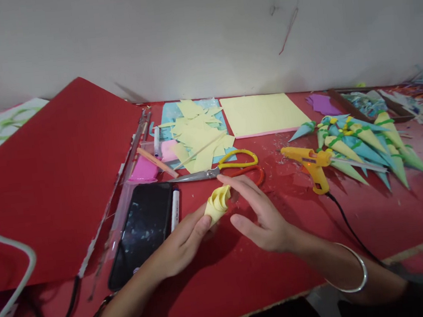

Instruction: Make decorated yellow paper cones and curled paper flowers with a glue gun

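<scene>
My left hand (pixel 190 241) grips a roll of yellow paper (pixel 216 207), its thumb laid along the near side. Several curled layers fan out at the roll's upper end. Beside that end is my right hand (pixel 261 219), fingers stretched and thumb apart, with nothing visible in it; whether a fingertip touches the paper I cannot tell. Just behind the hands lie scissors (pixel 238 159) with one yellow and one red handle loop. A white marker (pixel 175 208) and a black phone (pixel 143 231) rest left of the roll.
Yellow paper scraps (pixel 197 134) are heaped behind the scissors, next to a stack of yellow sheets (pixel 263 114). At right, a yellow glue gun (pixel 312 163) with a black cord lies before green, yellow and blue paper cones (pixel 369 147). A red board (pixel 56 190) leans at left.
</scene>
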`<act>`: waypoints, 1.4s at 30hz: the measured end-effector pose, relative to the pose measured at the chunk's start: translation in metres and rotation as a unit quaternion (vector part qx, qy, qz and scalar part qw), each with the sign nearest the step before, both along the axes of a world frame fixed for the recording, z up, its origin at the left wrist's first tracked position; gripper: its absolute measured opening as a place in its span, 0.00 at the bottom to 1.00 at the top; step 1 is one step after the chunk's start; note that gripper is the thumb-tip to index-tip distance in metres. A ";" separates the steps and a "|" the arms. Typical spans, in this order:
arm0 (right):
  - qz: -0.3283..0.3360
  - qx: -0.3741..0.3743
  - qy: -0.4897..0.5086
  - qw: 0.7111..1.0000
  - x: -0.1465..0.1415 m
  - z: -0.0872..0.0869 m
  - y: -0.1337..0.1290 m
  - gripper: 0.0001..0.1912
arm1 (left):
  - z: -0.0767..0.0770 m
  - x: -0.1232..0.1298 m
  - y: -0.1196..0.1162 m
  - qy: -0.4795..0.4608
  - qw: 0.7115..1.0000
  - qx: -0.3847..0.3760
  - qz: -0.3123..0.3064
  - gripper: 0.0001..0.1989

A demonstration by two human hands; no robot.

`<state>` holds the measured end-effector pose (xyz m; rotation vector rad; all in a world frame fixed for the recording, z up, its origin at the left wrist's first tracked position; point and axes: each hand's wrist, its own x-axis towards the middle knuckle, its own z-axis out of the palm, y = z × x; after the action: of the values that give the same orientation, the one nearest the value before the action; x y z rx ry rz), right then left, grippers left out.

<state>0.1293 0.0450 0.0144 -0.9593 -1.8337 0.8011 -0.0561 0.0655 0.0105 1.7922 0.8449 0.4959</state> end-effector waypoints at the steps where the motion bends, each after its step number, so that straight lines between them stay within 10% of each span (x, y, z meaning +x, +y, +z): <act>1: -0.004 -0.016 0.013 1.000 -0.001 -0.002 0.000 0.28 | 0.000 0.000 0.000 0.000 1.000 0.002 0.005 0.19; 15: 0.006 -0.076 0.041 0.996 -0.012 -0.007 -0.001 0.12 | -0.001 0.002 0.001 0.017 0.993 0.119 -0.008 0.17; 42: 0.005 0.041 0.030 0.999 -0.008 -0.003 -0.002 0.34 | -0.010 -0.003 0.008 0.038 0.972 0.230 -0.020 0.10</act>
<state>0.1218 0.0427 0.0110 -0.8670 -1.8066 0.7476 -0.0586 0.0733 0.0003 2.2607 0.7857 0.6387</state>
